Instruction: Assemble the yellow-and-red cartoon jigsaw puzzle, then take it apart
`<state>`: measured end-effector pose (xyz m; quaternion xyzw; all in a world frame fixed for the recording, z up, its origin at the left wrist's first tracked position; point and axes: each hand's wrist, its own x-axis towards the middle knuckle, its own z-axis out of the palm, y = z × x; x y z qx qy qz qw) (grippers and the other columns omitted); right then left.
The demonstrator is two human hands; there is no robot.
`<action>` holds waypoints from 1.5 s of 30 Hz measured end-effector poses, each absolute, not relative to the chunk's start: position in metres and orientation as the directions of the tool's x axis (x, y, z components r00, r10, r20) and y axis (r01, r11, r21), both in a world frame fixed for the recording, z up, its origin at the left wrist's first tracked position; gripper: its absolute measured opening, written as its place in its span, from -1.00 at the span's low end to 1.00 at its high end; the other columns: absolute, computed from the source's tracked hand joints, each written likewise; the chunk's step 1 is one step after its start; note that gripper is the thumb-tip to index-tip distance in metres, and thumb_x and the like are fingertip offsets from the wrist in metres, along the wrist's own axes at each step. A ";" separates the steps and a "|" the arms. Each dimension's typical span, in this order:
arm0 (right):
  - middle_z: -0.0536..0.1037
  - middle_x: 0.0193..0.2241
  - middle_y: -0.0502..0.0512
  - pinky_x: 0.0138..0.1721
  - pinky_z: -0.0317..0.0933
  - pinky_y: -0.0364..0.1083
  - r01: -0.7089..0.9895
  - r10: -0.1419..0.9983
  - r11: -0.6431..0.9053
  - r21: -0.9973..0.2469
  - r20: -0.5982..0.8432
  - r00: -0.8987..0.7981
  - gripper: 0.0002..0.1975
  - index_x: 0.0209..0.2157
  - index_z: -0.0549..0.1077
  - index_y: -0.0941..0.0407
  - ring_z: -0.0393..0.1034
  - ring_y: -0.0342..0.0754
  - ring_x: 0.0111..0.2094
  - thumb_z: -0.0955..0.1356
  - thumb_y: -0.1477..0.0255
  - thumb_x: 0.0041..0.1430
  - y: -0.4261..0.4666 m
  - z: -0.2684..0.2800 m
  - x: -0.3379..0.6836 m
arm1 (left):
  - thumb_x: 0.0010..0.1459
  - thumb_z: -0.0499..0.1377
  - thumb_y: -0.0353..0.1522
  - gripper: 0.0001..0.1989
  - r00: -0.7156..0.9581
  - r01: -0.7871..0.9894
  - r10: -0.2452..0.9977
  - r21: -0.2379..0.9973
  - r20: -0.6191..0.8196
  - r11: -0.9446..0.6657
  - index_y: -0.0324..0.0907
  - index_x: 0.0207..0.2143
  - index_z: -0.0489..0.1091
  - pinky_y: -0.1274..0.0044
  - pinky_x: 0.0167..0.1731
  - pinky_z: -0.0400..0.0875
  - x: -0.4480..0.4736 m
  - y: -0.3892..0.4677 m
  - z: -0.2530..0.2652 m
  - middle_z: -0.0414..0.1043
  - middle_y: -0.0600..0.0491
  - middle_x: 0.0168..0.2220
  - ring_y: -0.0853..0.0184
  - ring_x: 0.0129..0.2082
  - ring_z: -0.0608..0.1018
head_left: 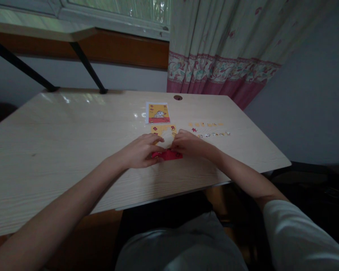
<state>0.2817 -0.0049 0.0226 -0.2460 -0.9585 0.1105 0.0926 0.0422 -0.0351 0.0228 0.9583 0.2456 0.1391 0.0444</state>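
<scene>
A partly joined jigsaw puzzle (172,155) lies flat on the table, yellow along its top and sides and red at the bottom, with a pale gap in its middle. My left hand (142,150) rests on its left side, fingers apart, fingertips touching the red part. At the right side of the gap my right hand (188,143) has its fingers pinched together, low over the red edge; whatever is between them is hidden. Right of this hand lie loose jigsaw pieces: a row of yellow ones (209,124), a row of white-and-yellow ones (214,134) and a red one (194,130).
Behind the puzzle lies a picture card (159,113) of a white animal on yellow and red. The wooden table (73,150) has a round cable hole (177,98) near its back edge. A raised shelf (45,32) on black struts stands back left, a curtain (214,56) behind.
</scene>
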 end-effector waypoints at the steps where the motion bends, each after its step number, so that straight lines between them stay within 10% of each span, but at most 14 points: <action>1: 0.54 -0.42 0.06 -0.15 0.06 -0.08 0.454 0.500 0.847 -0.277 0.124 -0.857 -0.89 -0.37 0.54 0.14 0.30 -0.10 -0.32 0.34 0.51 0.15 -0.005 0.024 0.282 | 0.17 0.11 -0.25 -0.70 0.840 0.459 0.484 0.155 0.245 -0.875 -0.17 -0.15 0.52 0.21 -0.04 0.36 0.042 -0.035 0.023 0.39 -0.20 -0.03 0.06 -0.02 0.45; 10: 0.51 -0.39 0.04 -0.16 0.10 -0.10 0.512 0.600 0.743 -0.432 0.089 -0.795 -0.77 -0.35 0.49 0.16 0.33 -0.11 -0.30 0.47 0.32 -0.01 0.003 0.026 0.293 | 0.15 0.14 -0.23 -0.72 0.832 0.461 0.489 0.165 0.261 -0.872 -0.14 -0.16 0.52 0.21 -0.04 0.36 0.042 -0.035 0.020 0.39 -0.18 -0.01 0.06 -0.01 0.45; 45: 0.49 -0.34 0.07 -0.14 0.09 -0.09 0.528 0.598 0.742 -0.413 0.054 -0.799 -0.77 -0.26 0.46 0.17 0.30 -0.09 -0.27 0.43 0.32 0.08 0.000 0.019 0.285 | 0.14 0.16 -0.26 -0.72 0.831 0.468 0.494 0.158 0.257 -0.870 -0.19 -0.17 0.52 0.21 -0.06 0.39 0.044 -0.037 0.021 0.41 -0.22 -0.04 0.06 -0.05 0.47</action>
